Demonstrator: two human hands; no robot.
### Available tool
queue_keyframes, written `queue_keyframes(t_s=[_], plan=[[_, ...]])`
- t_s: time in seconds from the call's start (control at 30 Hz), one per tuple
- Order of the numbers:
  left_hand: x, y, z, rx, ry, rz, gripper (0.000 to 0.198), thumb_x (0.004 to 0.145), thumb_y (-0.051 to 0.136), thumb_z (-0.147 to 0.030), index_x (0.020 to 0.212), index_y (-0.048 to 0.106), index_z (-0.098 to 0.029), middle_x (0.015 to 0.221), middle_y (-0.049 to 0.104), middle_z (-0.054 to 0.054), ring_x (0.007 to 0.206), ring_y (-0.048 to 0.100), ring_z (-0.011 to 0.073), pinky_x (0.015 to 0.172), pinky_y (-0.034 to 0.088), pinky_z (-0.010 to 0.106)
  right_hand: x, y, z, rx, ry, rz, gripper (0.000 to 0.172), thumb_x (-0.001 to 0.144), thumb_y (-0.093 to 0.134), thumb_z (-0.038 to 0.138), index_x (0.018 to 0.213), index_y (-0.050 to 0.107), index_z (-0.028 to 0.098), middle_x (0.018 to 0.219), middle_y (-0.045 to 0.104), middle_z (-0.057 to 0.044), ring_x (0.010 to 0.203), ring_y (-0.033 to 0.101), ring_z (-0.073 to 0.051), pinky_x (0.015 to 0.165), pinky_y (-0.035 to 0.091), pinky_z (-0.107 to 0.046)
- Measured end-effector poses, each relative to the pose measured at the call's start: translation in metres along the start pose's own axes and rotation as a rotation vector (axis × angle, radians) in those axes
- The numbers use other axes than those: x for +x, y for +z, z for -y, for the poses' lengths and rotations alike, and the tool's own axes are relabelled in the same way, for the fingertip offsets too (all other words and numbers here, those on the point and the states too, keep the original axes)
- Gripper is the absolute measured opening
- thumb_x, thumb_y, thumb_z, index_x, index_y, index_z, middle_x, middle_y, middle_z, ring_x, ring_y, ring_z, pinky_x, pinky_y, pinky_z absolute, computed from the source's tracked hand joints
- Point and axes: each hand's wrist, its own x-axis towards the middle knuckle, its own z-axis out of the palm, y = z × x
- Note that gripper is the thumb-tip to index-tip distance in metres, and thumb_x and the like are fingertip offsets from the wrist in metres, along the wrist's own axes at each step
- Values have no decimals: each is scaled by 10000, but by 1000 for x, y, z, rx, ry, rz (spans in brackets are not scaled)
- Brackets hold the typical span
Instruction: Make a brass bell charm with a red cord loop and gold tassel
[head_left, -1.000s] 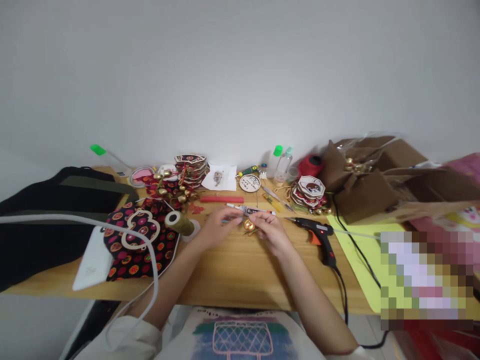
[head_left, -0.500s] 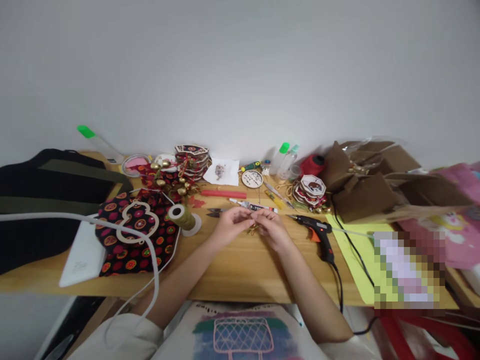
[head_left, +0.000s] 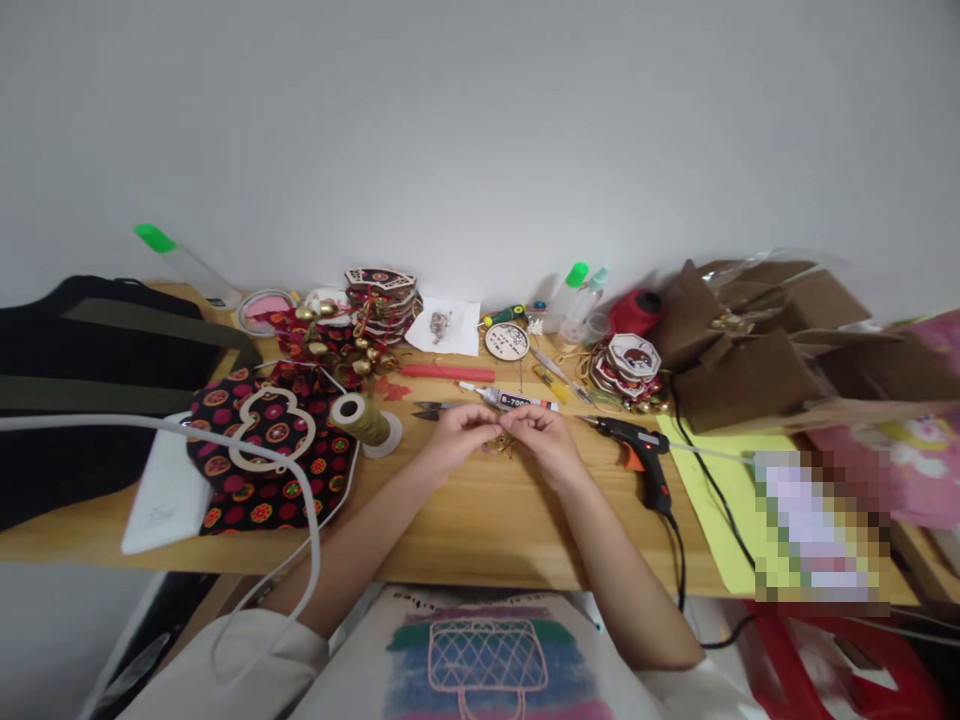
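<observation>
My left hand (head_left: 466, 440) and my right hand (head_left: 546, 440) meet over the middle of the table, fingertips pinched together. Between them is a small gold-coloured piece with thin cord (head_left: 501, 441), mostly covered by the fingers; its exact kind is hard to make out. Just beyond the hands lies a glue tube (head_left: 517, 400) marked B-7000. Dark scissor blades (head_left: 431, 410) stick out past my left hand. A spool of olive thread (head_left: 365, 420) stands left of it, and a black hot glue gun (head_left: 636, 455) with an orange trigger lies to the right.
Patterned fabric with a gourd-shaped wooden frame (head_left: 271, 430) lies at left, crossed by a white cable (head_left: 300, 475). Stacked ornaments (head_left: 628, 365), a red stick (head_left: 448, 373) and bottles (head_left: 568, 298) line the back. Cardboard boxes (head_left: 750, 375) stand at right beside yellow paper (head_left: 705, 500).
The view has shifted slightly. Both hands stay together in the same place, with the fingers moved a little, and more of the gold-coloured piece shows beneath them.
</observation>
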Motion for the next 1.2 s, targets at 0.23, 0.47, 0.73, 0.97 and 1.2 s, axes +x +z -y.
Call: queue_keyframes(t_s=[0.23,0.47,0.73,0.97,1.2], plan=[[-2,1,-4,21,6,-2,215,537,767,-256,668,640,-143,629,644,-22,595,564,94,607,475,229,1,-4,-2,-36,-53,-3,302,526,826,412,607,668,168,493,603,34,431,456,-61,452,342,-203],[2,0,1,57,54,0,174,538,765,-213,612,624,-142,582,634,-22,572,558,101,619,436,235,-2,-2,1,-51,-39,51,287,536,818,398,587,656,166,531,650,-2,448,543,-100,486,429,-233],[4,-1,6,35,61,28,254,503,815,-264,599,620,-132,562,650,-6,545,570,107,593,432,234,1,-3,-1,-43,-47,42,270,512,837,364,583,667,167,520,654,18,457,539,-76,495,400,-200],[5,-1,7,8,66,31,275,495,839,-289,605,647,-126,567,655,3,559,578,115,608,449,243,1,-5,-2,-14,-29,75,289,514,839,390,590,674,165,548,675,3,488,579,-95,529,433,-216],[2,0,3,-28,33,17,288,491,848,-298,617,655,-125,544,645,-4,511,545,93,555,416,227,3,-6,-5,5,-43,94,299,542,831,409,625,674,168,565,672,2,489,573,-98,529,438,-229]])
